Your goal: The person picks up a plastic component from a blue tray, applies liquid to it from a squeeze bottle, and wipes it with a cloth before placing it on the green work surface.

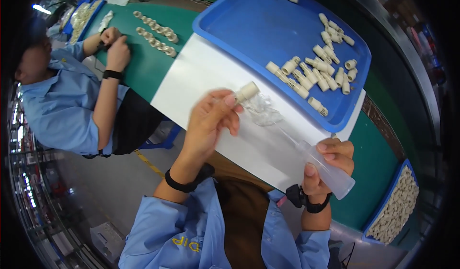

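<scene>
A cream cylindrical plastic fitting (247, 91) is pinched in the fingertips of my left hand (211, 118), its wide end pointing up and right. My right hand (333, 158) is closed around a translucent squeeze bottle (335, 178), tilted so that its thin nozzle points up and left toward the fitting. The nozzle tip is faint against the white surface and appears apart from the fitting. Beneath the fitting, a crumpled clear-white wipe or piece of film (263, 113) lies on the white sheet (184, 79).
A large blue tray (249, 24) ahead holds many similar cream fittings (321, 65), mostly at its right. A blue bin (384, 201) full of small cream pieces stands at the right. On the left, a co-worker's hands (116, 48) are near two rows of fittings (155, 40) on the green table (167, 17).
</scene>
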Demonstrator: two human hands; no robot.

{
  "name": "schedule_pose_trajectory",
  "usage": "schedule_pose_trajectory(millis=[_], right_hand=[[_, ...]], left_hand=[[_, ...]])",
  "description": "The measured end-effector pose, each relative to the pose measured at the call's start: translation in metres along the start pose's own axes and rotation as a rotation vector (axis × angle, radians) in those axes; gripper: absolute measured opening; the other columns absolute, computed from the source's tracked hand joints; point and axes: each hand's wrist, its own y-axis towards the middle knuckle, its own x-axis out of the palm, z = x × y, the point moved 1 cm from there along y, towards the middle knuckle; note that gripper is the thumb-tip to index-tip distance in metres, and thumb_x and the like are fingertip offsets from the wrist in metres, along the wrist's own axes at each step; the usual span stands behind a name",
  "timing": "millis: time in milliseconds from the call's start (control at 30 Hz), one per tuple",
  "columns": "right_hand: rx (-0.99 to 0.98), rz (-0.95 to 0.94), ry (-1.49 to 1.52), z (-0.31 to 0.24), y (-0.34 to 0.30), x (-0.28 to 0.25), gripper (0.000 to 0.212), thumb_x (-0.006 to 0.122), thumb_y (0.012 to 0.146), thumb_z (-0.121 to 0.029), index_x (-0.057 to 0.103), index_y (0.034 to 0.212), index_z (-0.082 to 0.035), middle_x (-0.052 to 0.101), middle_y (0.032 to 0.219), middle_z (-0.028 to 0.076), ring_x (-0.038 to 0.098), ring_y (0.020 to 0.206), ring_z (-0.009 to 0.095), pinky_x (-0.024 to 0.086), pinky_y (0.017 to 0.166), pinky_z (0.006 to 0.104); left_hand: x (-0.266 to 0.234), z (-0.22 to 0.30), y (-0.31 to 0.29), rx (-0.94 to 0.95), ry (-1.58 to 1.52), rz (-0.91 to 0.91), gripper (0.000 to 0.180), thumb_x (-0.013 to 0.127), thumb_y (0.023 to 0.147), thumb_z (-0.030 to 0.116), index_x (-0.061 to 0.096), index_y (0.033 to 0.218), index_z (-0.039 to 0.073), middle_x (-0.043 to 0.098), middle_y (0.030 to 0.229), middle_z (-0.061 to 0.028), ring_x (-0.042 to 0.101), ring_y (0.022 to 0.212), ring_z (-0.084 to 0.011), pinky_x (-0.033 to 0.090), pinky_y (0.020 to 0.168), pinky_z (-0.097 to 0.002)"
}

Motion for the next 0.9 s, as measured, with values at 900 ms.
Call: schedule_pose_trajectory(millis=[900], right_hand=[[0.029, 0.035, -0.147, 0.007, -0.001, -0.005, 0.031, 0.069, 0.068, -0.011, 0.048, 0.090, -0.005, 0.054, 0.086, 0.013, 0.052, 0.072, 0.021, 0.045, 0.060, 0.0288]], left_hand=[[-0.016, 0.086, 0.065, 0.627, 1.574, 0.132, 0.026, 0.068, 0.070, 0.010, 0.059, 0.093, 0.002, 0.056, 0.089, -0.0111, 0.058, 0.077, -0.0285, 0.046, 0.064, -0.0345]])
